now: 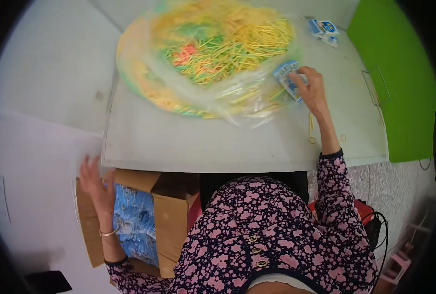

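My right hand pinches a small blue-and-white packet at the right edge of a large clear plastic bag. Many thin sticks, yellow, green and some pink, fill the bag on the white table. My left hand is raised beyond the table's left front corner, fingers apart, holding nothing. Below it stands an open cardboard box full of blue packets; the left forearm passes over the box.
Several blue-and-white packets lie at the table's far right. Loose rubber bands are near my right forearm. A green cabinet door borders the table on the right, and a white wall rises at left.
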`<state>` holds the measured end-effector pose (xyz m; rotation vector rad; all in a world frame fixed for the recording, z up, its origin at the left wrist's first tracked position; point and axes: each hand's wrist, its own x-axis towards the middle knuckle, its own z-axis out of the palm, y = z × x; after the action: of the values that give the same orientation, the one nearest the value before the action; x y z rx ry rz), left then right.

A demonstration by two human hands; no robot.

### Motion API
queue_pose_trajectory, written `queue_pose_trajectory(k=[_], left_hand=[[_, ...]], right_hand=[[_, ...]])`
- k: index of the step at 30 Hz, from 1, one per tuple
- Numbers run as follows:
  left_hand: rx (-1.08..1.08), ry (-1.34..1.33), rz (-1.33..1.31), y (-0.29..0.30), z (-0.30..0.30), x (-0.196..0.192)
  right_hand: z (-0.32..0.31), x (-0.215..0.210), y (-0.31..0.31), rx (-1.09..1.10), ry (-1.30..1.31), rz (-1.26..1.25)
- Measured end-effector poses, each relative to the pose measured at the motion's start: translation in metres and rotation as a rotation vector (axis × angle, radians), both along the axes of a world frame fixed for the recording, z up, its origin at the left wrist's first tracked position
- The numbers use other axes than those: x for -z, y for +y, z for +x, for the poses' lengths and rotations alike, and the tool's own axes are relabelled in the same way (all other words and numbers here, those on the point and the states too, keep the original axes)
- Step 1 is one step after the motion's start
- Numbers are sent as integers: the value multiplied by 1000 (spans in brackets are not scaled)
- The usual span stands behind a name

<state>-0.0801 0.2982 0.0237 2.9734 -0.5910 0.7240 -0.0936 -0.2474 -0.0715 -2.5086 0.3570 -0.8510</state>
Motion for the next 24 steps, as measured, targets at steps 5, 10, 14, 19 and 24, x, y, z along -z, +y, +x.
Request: queue_pose_trajectory(k=[5, 10, 14, 19, 24], left_hand=[[423, 108, -38, -143, 21, -3], [686, 185, -91, -228, 17, 21], [825, 258, -173, -267, 14, 40], [850, 273, -204, -288, 15, 58], [863, 279, -250, -307, 26, 67]], right_hand=[[2, 25, -1, 209, 109, 49], [2, 32, -17, 239, 143, 72], [2, 37, -16, 188, 143, 72], [1, 39, -6, 161, 18, 56], [11, 48, -22, 133, -30, 114]])
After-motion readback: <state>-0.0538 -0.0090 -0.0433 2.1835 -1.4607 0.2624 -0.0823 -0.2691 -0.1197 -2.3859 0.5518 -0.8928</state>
